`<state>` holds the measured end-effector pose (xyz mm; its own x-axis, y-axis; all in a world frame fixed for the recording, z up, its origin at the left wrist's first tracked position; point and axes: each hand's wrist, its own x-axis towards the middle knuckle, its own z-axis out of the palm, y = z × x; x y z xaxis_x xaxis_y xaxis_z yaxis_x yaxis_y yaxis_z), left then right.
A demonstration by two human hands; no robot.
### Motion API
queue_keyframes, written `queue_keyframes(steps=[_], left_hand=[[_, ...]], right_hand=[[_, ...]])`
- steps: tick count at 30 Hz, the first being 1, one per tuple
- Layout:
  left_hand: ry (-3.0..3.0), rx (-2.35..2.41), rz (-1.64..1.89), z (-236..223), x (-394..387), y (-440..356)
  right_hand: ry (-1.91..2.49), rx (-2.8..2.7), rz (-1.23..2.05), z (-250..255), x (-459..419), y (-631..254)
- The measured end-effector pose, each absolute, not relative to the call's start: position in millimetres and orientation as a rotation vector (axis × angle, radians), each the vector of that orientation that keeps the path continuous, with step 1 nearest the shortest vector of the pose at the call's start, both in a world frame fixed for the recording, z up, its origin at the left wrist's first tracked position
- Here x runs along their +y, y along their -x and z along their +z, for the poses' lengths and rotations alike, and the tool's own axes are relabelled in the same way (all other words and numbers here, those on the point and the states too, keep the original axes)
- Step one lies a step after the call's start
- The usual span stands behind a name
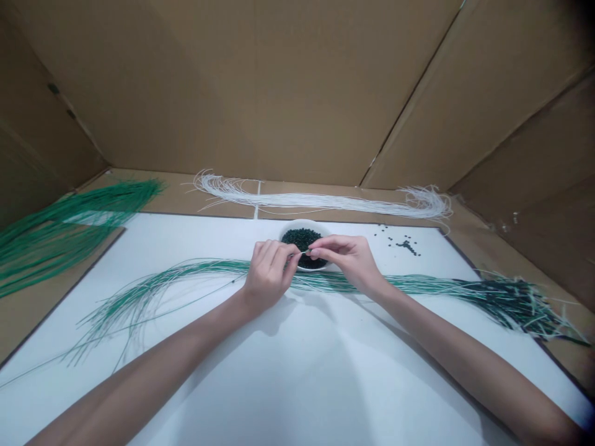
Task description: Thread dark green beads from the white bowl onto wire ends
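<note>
Above a white bowl (297, 222) of small dark green beads (303, 238), both hands meet fingertip to fingertip. My left hand (268, 277) is closed in a pinch on a thin pale cord (302, 252), whose tip points right. My right hand (351, 257) pinches a tiny dark bead at that tip; the fingers hide most of it. Beneath the hands, a long bundle of green and white cords (418, 284) lies across the white board. Its right end is thick with dark beads (511, 303), and its left end fans out loosely.
Several loose beads (407, 246) are scattered on the white board (279, 384) right of the bowl. Behind lies a bundle of white cords (307, 201); green cords (79, 223) spread at the far left. Cardboard walls (232, 87) enclose the back and sides.
</note>
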<state>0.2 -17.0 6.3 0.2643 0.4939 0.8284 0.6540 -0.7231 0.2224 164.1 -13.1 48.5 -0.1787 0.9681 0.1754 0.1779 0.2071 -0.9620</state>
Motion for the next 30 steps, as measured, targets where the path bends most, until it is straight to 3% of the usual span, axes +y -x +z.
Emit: queue_keyframes(steps=[8, 14, 17, 30], left_hand=[[2.367, -1.098, -1.43, 5.1, -16.5, 0.3], [2.386, -1.096, -1.34, 2.9, -15.2, 0.2], [2.404, -1.077, -1.325, 2.7, -15.0, -0.2], [2.384, -1.058, -1.342, 6.0, -16.4, -0.5]], right_hand=[[1.136, -1.638, 0.992, 48.5, -13.0, -164.0], [1.014, -2.08, 0.366, 45.5, -12.5, -168.6], [0.913, -2.219, 0.21, 43.1, -12.8, -170.4], [0.954, -2.085, 0.471, 45.9, -15.9, -168.4]])
